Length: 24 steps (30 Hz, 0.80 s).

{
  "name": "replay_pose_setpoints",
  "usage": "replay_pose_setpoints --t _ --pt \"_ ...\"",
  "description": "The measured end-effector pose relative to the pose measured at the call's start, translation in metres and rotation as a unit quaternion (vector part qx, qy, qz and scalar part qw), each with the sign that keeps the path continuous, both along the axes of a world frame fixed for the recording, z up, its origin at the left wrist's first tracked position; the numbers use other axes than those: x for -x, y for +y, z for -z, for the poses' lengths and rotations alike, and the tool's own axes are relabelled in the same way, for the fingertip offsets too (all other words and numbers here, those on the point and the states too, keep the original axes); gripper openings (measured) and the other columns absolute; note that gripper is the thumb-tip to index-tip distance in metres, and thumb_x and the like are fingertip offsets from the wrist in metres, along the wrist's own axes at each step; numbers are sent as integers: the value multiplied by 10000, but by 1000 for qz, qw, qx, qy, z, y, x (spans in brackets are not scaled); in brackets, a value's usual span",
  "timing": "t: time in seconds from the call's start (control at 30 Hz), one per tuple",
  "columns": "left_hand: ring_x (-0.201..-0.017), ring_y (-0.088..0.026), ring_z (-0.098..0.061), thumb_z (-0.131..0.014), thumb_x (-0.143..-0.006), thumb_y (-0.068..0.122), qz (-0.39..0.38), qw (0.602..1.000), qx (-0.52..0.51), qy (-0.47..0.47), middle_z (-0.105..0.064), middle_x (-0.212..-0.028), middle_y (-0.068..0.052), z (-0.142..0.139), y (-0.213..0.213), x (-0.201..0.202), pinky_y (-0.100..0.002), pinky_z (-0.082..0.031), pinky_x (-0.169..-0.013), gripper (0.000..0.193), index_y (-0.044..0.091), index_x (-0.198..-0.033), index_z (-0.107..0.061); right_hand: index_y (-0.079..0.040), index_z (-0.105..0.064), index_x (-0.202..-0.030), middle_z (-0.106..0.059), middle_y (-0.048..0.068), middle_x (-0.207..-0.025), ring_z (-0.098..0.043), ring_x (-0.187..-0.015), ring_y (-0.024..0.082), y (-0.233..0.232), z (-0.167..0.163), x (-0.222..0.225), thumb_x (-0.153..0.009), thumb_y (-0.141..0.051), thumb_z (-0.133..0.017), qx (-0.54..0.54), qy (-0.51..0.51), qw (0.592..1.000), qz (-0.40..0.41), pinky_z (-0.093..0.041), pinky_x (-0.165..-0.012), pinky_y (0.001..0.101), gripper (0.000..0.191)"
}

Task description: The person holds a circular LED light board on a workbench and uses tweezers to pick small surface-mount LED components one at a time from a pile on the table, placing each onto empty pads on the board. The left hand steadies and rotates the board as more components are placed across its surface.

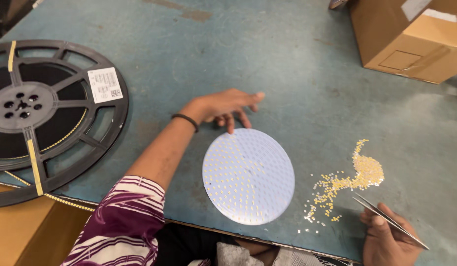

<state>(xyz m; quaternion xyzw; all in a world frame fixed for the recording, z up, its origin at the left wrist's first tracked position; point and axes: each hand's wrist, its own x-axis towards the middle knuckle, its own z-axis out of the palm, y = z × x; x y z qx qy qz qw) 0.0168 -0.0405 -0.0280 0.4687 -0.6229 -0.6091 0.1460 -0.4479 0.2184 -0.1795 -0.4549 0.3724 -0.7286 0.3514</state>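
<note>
Your left hand [227, 107] reaches across from the near left, forearm stretched over the table, a dark band [185, 120] on the wrist. The palm faces down and the fingers are spread and loose, grasping nothing; one fingertip touches the far edge of a round white disc [248, 176]. Your right hand [387, 237] sits at the near right corner, fingers pinched around a pair of metal tweezers [386, 220] whose tips point up and left toward a heap of small yellow chips [354, 178]. Whether the tips are holding a chip cannot be told.

There is one disc, lying flat near the table's near edge between your hands, dotted with rows of tiny yellow pieces. One scattered heap of chips lies just right of it, too many to count. One large black reel [41, 113] lies flat on the left, with a white label. One brown cardboard box [410, 37] stands at the far right.

The table [287, 64] is worn blue-green, scuffed and stained. Your sleeve [125, 221] is purple and white.
</note>
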Motion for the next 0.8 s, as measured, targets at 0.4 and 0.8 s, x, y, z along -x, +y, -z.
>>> replay_pose_setpoints --t 0.4,0.8 --pt "-416 -121 -604 -459 -798 767 44 997 62 -29 -802 -1014 -129 -16 33 -3 -275 -369 -391 878 58 -1291 -618 -23 -588 -1407 -662 241 -1182 -596 -1222 389 72 -68 -79 -1125 -180 -453 -97 -199 909 -352 -176 -1113 823 350" --pt "-454 -135 -566 -552 -841 685 -13 986 159 -36 -793 -837 -96 -15 30 1 -304 -485 -480 719 70 -1165 -735 -48 -586 -1288 -658 159 -1104 -625 -1107 326 34 -107 -154 -1132 -261 -436 -170 -207 937 -226 -279 -1070 802 304"
